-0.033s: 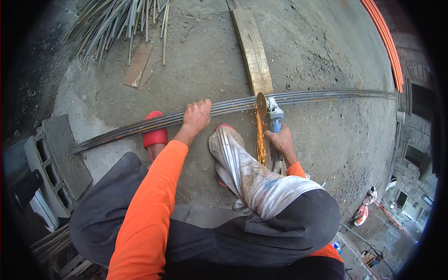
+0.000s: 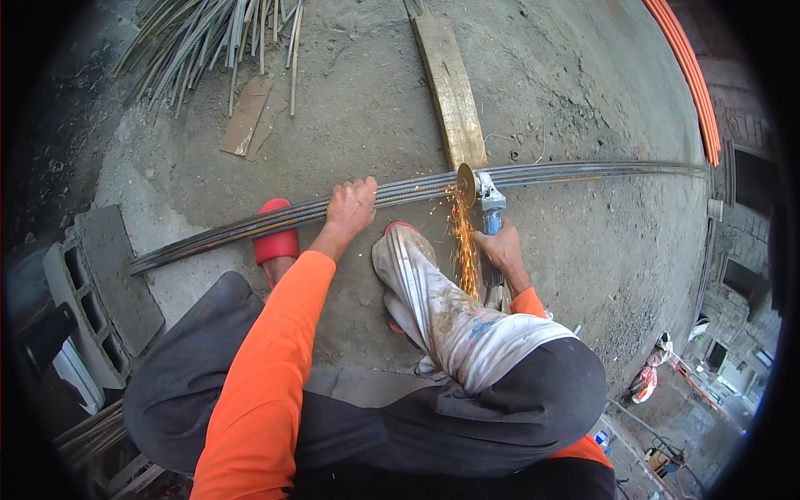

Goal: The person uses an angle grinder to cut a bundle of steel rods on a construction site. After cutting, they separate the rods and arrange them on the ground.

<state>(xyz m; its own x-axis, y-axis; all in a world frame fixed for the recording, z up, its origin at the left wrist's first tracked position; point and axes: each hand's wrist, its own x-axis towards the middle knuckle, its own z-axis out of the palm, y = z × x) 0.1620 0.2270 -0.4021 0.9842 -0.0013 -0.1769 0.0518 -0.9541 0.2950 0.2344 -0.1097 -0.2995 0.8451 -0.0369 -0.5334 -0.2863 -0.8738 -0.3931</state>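
Observation:
A long bundle of steel reinforcing bars (image 2: 583, 173) lies across the dusty concrete ground. My left hand (image 2: 351, 206) presses down on the bundle, fingers curled over the bars. My right hand (image 2: 501, 247) grips a blue-grey angle grinder (image 2: 490, 207). Its disc (image 2: 466, 184) touches the bars where they rest on a wooden plank (image 2: 451, 87). Orange sparks (image 2: 461, 246) stream back toward my light trouser leg. My foot in a red sandal (image 2: 276, 242) stands against the bundle to the left of my left hand.
Hollow concrete blocks (image 2: 104, 287) sit at the left. A heap of thin steel rods (image 2: 208, 42) and a flat scrap of board (image 2: 246, 117) lie at the top left. Orange pipes (image 2: 690, 79) run along the right edge, beside a drop to lower ground.

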